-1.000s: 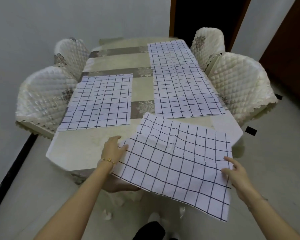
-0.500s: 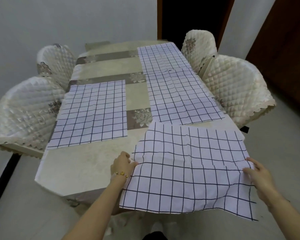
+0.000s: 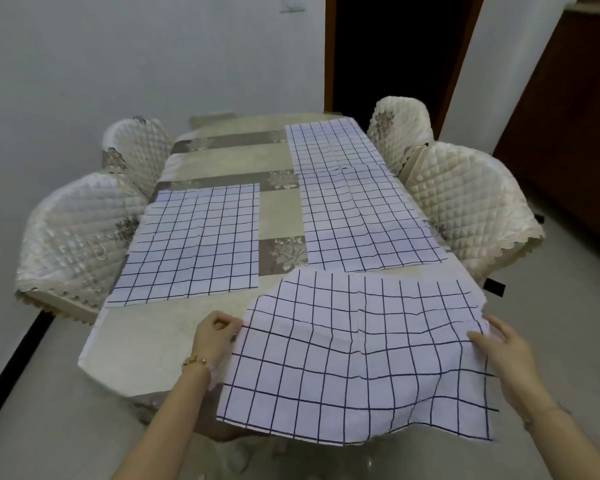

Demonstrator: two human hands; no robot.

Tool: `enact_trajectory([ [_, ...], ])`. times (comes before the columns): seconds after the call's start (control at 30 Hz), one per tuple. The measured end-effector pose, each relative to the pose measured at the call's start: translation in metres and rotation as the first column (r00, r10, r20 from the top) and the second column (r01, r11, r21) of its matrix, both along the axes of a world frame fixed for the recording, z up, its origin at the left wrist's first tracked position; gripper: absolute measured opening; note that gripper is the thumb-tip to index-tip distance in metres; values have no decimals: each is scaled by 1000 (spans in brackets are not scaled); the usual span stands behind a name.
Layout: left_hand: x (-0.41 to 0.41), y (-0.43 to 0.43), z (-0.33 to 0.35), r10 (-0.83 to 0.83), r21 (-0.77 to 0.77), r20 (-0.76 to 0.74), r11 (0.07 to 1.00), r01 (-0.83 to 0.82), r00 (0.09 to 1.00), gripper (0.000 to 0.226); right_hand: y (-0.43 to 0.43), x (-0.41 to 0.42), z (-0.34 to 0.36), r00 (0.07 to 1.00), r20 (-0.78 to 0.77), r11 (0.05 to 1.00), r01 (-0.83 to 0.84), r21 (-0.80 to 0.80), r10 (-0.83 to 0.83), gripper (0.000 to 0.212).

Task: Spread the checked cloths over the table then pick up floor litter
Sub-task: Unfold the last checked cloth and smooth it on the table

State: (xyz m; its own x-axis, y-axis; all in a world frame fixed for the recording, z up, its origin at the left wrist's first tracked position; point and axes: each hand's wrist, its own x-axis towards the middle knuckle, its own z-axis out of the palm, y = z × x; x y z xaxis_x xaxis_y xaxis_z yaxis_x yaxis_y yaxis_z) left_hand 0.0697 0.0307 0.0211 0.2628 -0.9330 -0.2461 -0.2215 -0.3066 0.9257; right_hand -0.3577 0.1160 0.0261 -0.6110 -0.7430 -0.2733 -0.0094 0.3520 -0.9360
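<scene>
At the near end of the table (image 3: 146, 344), the checked cloth (image 3: 354, 348) is being pinched by its side edges, left hand (image 3: 217, 336) and right hand (image 3: 499, 344) each holding one; overhanging and rippled, it is best being drawn forward evenly.

The nearest cloth (image 3: 354, 344) has turned from skewed to square; left hand (image 3: 215, 336) and right hand (image 3: 503, 351) have spread apart.

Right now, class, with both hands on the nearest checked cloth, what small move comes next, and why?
Probably slide the near cloth farther onto the table and lower it flat. The left hand and right hand hold its side edges, it is rumpled, and its near part overhangs the table's end.
</scene>
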Motion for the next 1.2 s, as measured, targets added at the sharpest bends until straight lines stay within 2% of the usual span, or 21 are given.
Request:
enact_trajectory([
  [0.1,28,17,21,86,-58,-149,994,-95,985,12,-8,12,17,995,38,995,-89,-54,91,50],
  [0.17,35,32,23,90,-66,-123,993,-99,988,9,-15,23,25,986,44,985,-158,-73,161,48],
  [0.2,34,40,19,69,-30,-39,997,-70,997,9,-18,29,29,979,51,977,-194,-84,199,48],
  [0.23,31,48,11,22,48,84,999,-26,996,19,-20,35,32,968,62,967,-237,-97,243,48],
  [0.3,21,64,-7,-126,260,349,965,33,929,53,-21,46,36,942,79,942,-315,-117,325,50],
  [0.37,11,82,-18,-156,309,467,951,5,871,71,-16,54,34,927,74,926,-359,-117,368,51],
  [0.47,0,104,-25,23,247,323,963,-107,946,62,-6,56,31,918,79,919,-380,-104,389,50],
  [0.53,-1,121,-26,138,213,261,957,-197,955,47,4,58,29,912,88,915,-393,-85,400,49],
  [0.6,3,136,-23,215,173,192,953,-249,958,42,11,58,30,910,64,912,-406,-57,409,48],
  [0.73,28,170,3,283,62,56,956,-286,958,38,21,76,36,879,61,881,-469,-63,473,50],
  [0.9,87,232,43,366,-34,-130,927,-373,922,30,32,139,48,808,7,805,-585,-97,589,49],
  [1.2,259,364,73,548,-129,-66,824,-551,834,35,53,333,48,628,26,625,-770,-127,778,49],
])
